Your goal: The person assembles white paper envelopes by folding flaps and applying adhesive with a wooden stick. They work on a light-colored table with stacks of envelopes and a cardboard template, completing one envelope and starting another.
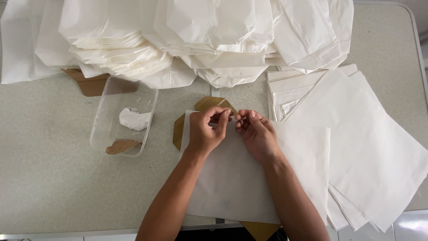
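Both the left hand (pixel 206 129) and right hand (pixel 257 133) are pinching fingertips together on the top edge of the white sheet (pixel 232 183) lying over brown card (pixel 209 103), with finished bags (pixel 187 40) piling behind and flat sheets (pixel 370 147) waiting.

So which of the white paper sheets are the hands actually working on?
The single sheet lying on the brown template, both hands pinching its top edge; the fanned stack to its right lies untouched.

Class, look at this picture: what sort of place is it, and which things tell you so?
Probably a small paper-bag workshop: a table heaped with bags, loose sheets, and a tub seemingly of paste.
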